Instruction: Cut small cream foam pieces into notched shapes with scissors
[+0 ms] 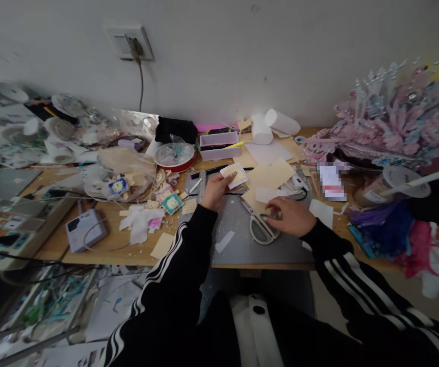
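Note:
My left hand (pixel 214 191) is closed on a small square piece (pixel 238 176), white with a cream-yellow middle, thumb on top, above the cutting mat. The open scissors (pixel 262 229) with pale handles lie on the grey mat (pixel 234 250), blades pointing away to the upper left. My right hand (pixel 291 216) is over the scissors' right handle loop, thumb and fingers apart and curved. Whether its fingertips touch the handle is hard to tell. Cream sheets (pixel 273 176) lie just beyond my hands. A white paper scrap (pixel 225 241) rests on the mat.
A lilac tray (pixel 220 144) with pens stands at the back, beside white rolls (pixel 262 129). Small decorated pieces (pixel 171 203) and a lilac device (pixel 85 230) are on the left. Pink ornaments (pixel 395 112), a clear cup (pixel 391 186) and coloured tassels (pixel 380 229) crowd the right.

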A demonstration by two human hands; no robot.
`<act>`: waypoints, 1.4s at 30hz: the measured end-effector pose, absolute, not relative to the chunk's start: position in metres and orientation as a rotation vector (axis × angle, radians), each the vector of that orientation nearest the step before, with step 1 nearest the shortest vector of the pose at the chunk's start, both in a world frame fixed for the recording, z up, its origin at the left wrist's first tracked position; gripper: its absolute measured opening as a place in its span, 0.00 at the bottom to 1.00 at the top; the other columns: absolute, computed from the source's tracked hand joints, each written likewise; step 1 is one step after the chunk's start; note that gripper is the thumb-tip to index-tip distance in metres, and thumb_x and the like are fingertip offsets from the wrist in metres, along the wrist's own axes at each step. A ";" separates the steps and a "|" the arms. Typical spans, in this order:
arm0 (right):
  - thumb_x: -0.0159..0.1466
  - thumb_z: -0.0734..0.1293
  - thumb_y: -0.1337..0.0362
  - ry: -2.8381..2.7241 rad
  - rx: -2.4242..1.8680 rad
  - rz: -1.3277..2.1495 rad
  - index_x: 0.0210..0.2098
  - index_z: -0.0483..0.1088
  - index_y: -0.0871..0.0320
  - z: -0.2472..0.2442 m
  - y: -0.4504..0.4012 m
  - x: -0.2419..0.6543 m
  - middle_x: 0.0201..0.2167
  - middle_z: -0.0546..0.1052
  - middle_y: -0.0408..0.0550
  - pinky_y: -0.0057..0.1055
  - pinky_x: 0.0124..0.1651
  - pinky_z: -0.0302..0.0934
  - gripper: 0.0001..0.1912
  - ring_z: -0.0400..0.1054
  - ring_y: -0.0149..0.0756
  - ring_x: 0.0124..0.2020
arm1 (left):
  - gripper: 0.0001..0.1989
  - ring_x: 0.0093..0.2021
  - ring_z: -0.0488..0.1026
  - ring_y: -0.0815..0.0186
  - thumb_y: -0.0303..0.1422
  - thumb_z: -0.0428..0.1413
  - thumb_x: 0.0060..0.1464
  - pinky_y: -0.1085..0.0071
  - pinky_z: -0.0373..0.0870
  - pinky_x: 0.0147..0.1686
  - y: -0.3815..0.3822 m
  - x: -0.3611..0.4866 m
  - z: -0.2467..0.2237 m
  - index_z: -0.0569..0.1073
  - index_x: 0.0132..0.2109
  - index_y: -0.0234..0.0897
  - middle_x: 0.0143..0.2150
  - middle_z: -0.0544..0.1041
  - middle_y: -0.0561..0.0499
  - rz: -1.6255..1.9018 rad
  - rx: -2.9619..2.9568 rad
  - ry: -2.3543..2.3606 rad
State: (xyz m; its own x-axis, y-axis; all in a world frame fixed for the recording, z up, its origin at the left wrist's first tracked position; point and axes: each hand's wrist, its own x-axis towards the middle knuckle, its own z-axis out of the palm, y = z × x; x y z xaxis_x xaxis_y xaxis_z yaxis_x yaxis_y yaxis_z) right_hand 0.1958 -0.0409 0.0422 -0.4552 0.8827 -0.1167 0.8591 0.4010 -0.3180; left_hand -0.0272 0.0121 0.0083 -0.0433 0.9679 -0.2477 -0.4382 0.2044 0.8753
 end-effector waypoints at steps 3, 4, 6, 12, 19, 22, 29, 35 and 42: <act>0.60 0.70 0.60 -2.772 -1.582 0.601 0.42 0.71 0.59 0.044 -0.041 0.174 0.38 0.79 0.52 0.33 0.44 0.60 0.13 0.73 0.44 0.43 | 0.20 0.37 0.80 0.61 0.37 0.71 0.38 0.65 0.79 0.39 0.013 -0.027 0.008 0.80 0.38 0.31 0.36 0.83 0.45 1.286 0.668 1.047; 0.60 0.70 0.60 -2.799 -1.600 0.611 0.42 0.71 0.59 0.044 -0.039 0.171 0.37 0.79 0.51 0.32 0.43 0.59 0.13 0.73 0.43 0.42 | 0.20 0.36 0.80 0.61 0.37 0.71 0.37 0.65 0.79 0.38 0.013 -0.027 0.008 0.80 0.37 0.31 0.36 0.83 0.45 1.286 0.668 1.049; 0.60 0.70 0.61 -2.814 -1.633 0.642 0.42 0.70 0.58 0.042 -0.035 0.170 0.36 0.79 0.49 0.31 0.41 0.58 0.13 0.73 0.41 0.41 | 0.21 0.34 0.79 0.62 0.38 0.72 0.35 0.66 0.79 0.37 0.013 -0.027 0.008 0.80 0.36 0.31 0.35 0.83 0.46 1.283 0.667 1.052; 0.57 0.71 0.62 -2.799 -1.746 0.474 0.48 0.67 0.62 0.038 -0.052 0.168 0.42 0.78 0.56 0.33 0.41 0.60 0.21 0.74 0.47 0.44 | 0.22 0.33 0.79 0.63 0.39 0.72 0.32 0.67 0.78 0.35 0.014 -0.028 0.007 0.80 0.35 0.31 0.35 0.83 0.47 1.297 0.659 1.044; 0.59 0.67 0.65 -2.621 -1.768 0.516 0.50 0.66 0.61 0.035 -0.070 0.170 0.40 0.80 0.55 0.34 0.41 0.64 0.20 0.75 0.46 0.42 | 0.20 0.36 0.80 0.61 0.37 0.72 0.35 0.68 0.78 0.36 0.014 -0.029 0.008 0.79 0.36 0.31 0.34 0.82 0.46 1.303 0.643 1.067; 0.61 0.64 0.64 -2.140 -1.846 0.487 0.47 0.67 0.56 0.030 -0.057 0.211 0.35 0.80 0.48 0.32 0.36 0.66 0.15 0.75 0.39 0.32 | 0.19 0.39 0.80 0.60 0.36 0.71 0.36 0.66 0.79 0.39 0.014 -0.029 0.008 0.79 0.35 0.31 0.33 0.82 0.47 1.310 0.627 1.063; 0.56 0.58 0.67 -1.573 -2.074 -0.034 0.49 0.64 0.62 -0.004 -0.021 0.334 0.51 0.72 0.64 0.50 0.59 0.57 0.21 0.63 0.56 0.58 | 0.19 0.39 0.80 0.60 0.36 0.71 0.37 0.66 0.79 0.39 0.013 -0.027 0.009 0.79 0.36 0.32 0.35 0.83 0.47 1.309 0.634 1.054; 0.58 0.58 0.66 -1.565 -2.201 0.133 0.53 0.60 0.63 -0.027 -0.016 0.354 0.56 0.65 0.68 0.48 0.64 0.49 0.23 0.53 0.58 0.62 | 0.18 0.39 0.81 0.60 0.36 0.71 0.38 0.66 0.79 0.40 0.014 -0.029 0.008 0.78 0.37 0.32 0.34 0.82 0.47 1.294 0.632 1.072; 0.58 0.58 0.68 -1.633 -2.217 0.151 0.54 0.59 0.69 -0.023 -0.014 0.349 0.55 0.63 0.71 0.44 0.65 0.46 0.25 0.50 0.56 0.62 | 0.18 0.37 0.80 0.63 0.36 0.70 0.40 0.67 0.80 0.39 0.014 -0.029 0.007 0.78 0.38 0.33 0.37 0.83 0.47 1.305 0.647 1.053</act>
State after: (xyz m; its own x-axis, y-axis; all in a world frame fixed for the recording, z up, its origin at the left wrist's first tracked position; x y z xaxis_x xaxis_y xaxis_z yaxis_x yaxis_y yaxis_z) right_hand 0.3493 -0.0142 -0.0229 0.3184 0.9380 0.1370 0.8968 -0.2513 -0.3642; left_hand -0.0291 0.0139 0.0069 -0.0661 0.9658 -0.2508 -0.4490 0.1956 0.8718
